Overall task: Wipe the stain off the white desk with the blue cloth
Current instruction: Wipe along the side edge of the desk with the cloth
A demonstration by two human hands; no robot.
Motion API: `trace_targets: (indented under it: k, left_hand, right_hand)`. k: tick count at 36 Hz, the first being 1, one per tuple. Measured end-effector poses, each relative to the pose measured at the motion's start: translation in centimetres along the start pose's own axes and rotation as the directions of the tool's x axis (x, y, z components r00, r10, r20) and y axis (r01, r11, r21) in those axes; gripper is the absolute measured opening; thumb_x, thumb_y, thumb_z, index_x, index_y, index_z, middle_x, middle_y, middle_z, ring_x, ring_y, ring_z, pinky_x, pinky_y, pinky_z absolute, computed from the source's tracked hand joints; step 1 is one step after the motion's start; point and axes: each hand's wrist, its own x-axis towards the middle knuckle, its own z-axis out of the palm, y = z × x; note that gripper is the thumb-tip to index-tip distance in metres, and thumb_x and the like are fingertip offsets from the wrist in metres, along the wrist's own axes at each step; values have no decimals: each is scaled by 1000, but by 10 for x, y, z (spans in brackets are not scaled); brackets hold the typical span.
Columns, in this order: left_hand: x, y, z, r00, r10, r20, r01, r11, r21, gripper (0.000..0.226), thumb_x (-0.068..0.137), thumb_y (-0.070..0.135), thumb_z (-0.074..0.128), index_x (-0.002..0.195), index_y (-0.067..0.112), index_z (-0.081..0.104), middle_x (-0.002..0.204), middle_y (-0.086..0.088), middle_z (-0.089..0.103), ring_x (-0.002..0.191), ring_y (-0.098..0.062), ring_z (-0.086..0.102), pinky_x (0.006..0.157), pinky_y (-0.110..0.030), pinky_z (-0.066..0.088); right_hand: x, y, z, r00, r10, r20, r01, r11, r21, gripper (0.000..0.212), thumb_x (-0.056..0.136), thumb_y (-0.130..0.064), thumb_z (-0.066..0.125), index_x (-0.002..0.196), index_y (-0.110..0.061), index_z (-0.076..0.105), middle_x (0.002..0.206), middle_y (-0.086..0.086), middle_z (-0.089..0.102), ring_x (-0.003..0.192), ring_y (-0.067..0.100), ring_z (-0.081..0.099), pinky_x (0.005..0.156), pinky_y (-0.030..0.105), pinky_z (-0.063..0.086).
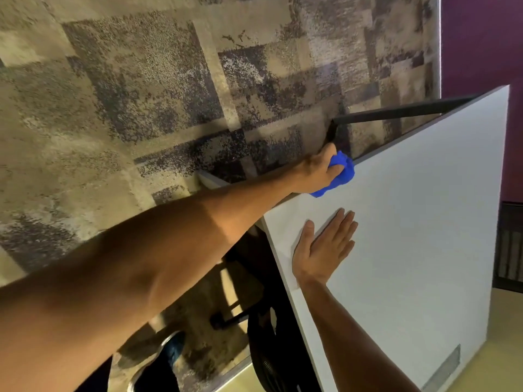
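Note:
The white desk (410,222) fills the right side of the tilted head view. My left hand (317,168) reaches across to the desk's far edge and is closed on the bunched blue cloth (343,176), which presses on the desk top right at that edge. My right hand (325,247) lies flat on the desk near its corner, palm down, fingers spread, holding nothing. I cannot make out a stain on the visible surface; the spot under the cloth is hidden.
Patterned brown and grey carpet (141,94) lies beyond the desk. A black desk frame bar (396,111) shows under the far edge. A black chair (266,340) stands below the near edge, next to my shoe (172,349). A purple wall (481,38) is at the right.

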Motion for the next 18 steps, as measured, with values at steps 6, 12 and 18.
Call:
trace_targets:
  k: [6, 12, 18]
  left_hand:
    - [-22, -28, 2, 1000, 20, -22, -19, 999, 50, 12, 100, 18, 45, 95, 10, 38, 72, -6, 46, 52, -11, 41, 45, -11, 36]
    - [-58, -52, -10, 990, 130, -46, -120, 976, 183, 10, 95, 17, 51, 93, 13, 41, 76, 0, 47, 56, -12, 41, 47, -13, 30]
    - [-92, -66, -22, 985, 172, -29, -159, 954, 252, 8, 91, 6, 52, 88, 10, 45, 74, 2, 53, 63, -18, 51, 57, -15, 31]
  right_hand:
    - [-1, -1, -4, 1000, -5, 11, 5, 1000, 2, 84, 93, -70, 1, 159, -18, 4, 168, 2, -1, 153, 21, -6, 123, 52, 3]
    - [-1, 1, -7, 1000, -10, 20, 9, 1000, 21, 86, 92, -71, 2, 159, -17, 6, 168, 3, -1, 153, 21, -6, 123, 52, 2]
    - [-1, 0, -9, 999, -11, 47, 11, 1000, 3, 88, 90, -73, -2, 159, -19, 3, 167, 2, -3, 153, 21, -8, 123, 52, 2]
